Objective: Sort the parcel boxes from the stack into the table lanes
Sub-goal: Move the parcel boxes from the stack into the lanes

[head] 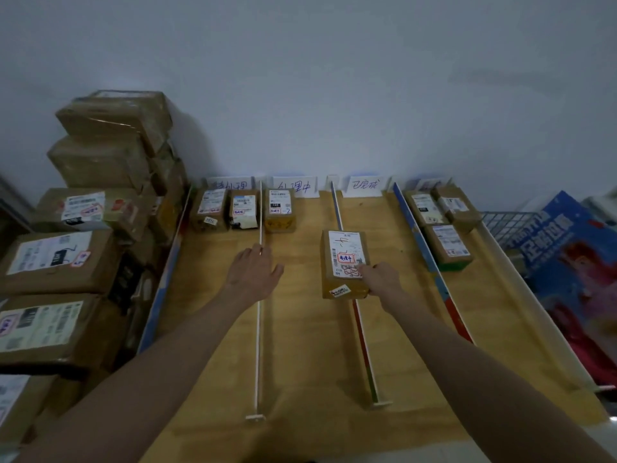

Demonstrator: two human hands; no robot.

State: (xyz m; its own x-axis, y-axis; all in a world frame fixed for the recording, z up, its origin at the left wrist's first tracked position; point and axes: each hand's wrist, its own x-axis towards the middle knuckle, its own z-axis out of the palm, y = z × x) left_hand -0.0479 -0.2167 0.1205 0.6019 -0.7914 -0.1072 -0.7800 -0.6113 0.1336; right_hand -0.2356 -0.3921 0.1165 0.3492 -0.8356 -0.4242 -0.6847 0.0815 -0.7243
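Table (300, 345): wooden top, split into lanes by thin rails running from the near edge to the far edge.
Stack (76, 248): brown parcel boxes piled off the table's left edge, most with white shipping labels facing up.
Blue carton (574, 262): lies beyond the table's right edge, beside a wire basket (504, 225).
Box in hand (345, 264): brown, white label with a red stamp; it sits over the rail (362, 345) between the second and third lanes, about midway between the near and far edges.
Rightmost lane: three boxes (440, 225) close together at the far edge.
Leftmost lane: two boxes (223, 210) side by side at the far edge.
Second lane: one box (280, 210) at the far edge, just right of the white rail (258, 329).
Lane signs (364, 186): white handwritten cards standing along the far edge.
My right hand (380, 279): fingers closed on the near right corner of the box in hand.
My left hand (253, 269): fingers spread wide, holding nothing, palm down over the white rail between the first and second lanes; I cannot tell whether it touches the rail.
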